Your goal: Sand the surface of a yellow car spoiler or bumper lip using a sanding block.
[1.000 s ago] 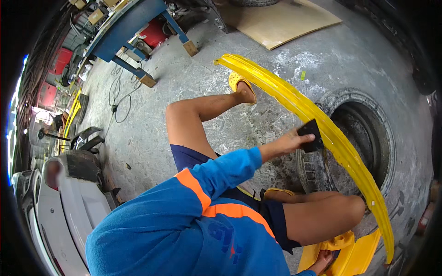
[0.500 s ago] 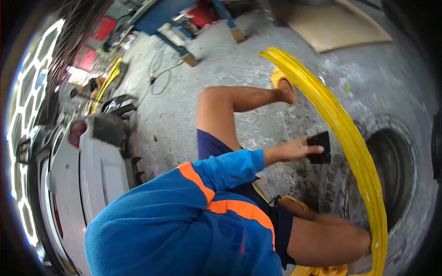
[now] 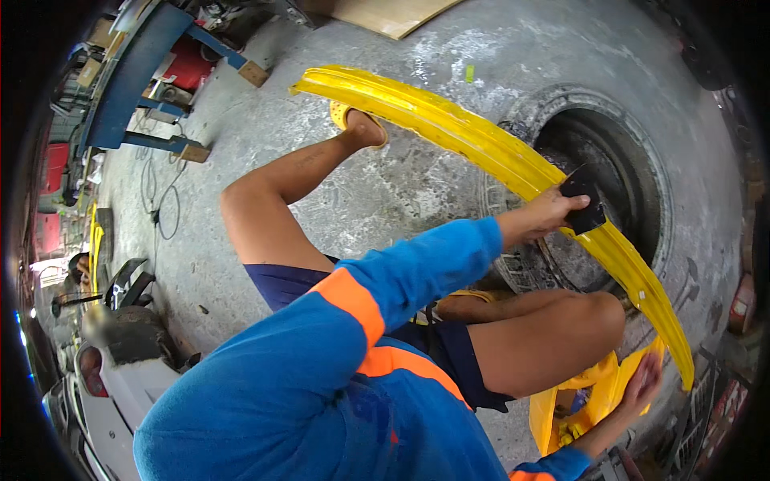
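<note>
My left hand (image 3: pixel 553 212) grips a thin, dark, flat sheet (image 3: pixel 584 199) that looks like sandpaper. It lies against a long, curved yellow panel (image 3: pixel 473 136), partly wrapping over its edge. The panel spans from my outstretched foot across the opening of a tyre (image 3: pixel 651 160) to the lower right, past my bent knee. Low on the right, my right hand (image 3: pixel 644 381) is blurred, its fingers stretched upward, beside a yellow container (image 3: pixel 543 421) near the panel's end. Nothing shows in its fingers. Some small items inside the container are too unclear to name.
A blue workbench (image 3: pixel 152 68) stands on wood-block feet at the upper left. A cable (image 3: pixel 164 212) lies on the concrete floor near it. A grey car part (image 3: pixel 120 401) sits at lower left, and a wooden board (image 3: pixel 393 14) lies at the top.
My view has turned to the right. My left hand has brought the dark sheet from above the floor onto the yellow panel. The right hand and more of the yellow container have come into view.
</note>
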Tool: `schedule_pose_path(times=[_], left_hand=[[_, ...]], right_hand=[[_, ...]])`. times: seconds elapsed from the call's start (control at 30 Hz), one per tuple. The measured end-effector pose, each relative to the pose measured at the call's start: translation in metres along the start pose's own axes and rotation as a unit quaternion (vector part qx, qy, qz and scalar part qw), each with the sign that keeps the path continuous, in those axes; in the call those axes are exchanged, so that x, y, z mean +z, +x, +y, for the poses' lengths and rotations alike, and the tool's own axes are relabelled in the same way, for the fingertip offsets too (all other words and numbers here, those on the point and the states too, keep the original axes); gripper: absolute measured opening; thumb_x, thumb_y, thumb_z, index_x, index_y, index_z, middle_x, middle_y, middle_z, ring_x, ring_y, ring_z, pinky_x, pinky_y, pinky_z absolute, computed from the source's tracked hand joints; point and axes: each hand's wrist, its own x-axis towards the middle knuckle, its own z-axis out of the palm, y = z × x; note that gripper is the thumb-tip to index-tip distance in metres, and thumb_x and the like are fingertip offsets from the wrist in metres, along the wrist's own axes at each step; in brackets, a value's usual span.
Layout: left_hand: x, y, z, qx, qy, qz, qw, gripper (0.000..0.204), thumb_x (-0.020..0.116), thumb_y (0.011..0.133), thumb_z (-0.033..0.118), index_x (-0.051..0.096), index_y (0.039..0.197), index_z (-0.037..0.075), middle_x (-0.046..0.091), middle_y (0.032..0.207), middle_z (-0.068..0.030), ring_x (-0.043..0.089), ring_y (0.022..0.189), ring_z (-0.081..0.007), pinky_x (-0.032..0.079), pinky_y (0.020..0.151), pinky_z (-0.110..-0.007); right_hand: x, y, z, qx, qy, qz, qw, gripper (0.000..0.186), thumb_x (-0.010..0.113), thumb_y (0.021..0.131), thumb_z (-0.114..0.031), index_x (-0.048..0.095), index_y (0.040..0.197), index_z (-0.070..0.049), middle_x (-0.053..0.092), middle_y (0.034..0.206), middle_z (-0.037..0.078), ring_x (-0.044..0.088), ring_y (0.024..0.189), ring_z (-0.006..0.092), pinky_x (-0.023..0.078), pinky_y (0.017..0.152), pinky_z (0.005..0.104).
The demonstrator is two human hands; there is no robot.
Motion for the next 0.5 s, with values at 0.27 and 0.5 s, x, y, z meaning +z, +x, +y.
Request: schedule_pose_path(times=[0.27, 0.5], left_hand=[[-0.041, 0.074, -0.015, -0.124, -0.205, -0.142, 0.960, 0.040, 0.058, 0.107, 0.038, 0.063, 0.121, 0.001, 0.071, 0.104, -0.0142, 0.069, 0.084, -0.0281, 0.060, 0.081, -0.042], [-0.176, -0.037, 0.200, 0.207, 0.403, 0.398, 0.798, 0.050, 0.070, 0.102, 0.043, 0.071, 0.102, -0.006, 0.072, 0.095, -0.0181, 0.070, 0.076, -0.0246, 0.056, 0.070, -0.042]], right_hand=[[0.392, -0.068, 0.185, 0.272, -0.374, -0.457, 0.760, 0.056, 0.057, 0.107, -0.052, 0.069, 0.118, 0.002, 0.076, 0.108, 0.015, 0.075, 0.097, 0.0278, 0.061, 0.091, 0.0400], [0.453, -0.035, 0.314, -0.306, -0.660, -0.450, 0.518, 0.063, 0.073, 0.093, -0.060, 0.070, 0.121, -0.004, 0.076, 0.102, 0.015, 0.073, 0.093, 0.0358, 0.056, 0.089, 0.0448]])
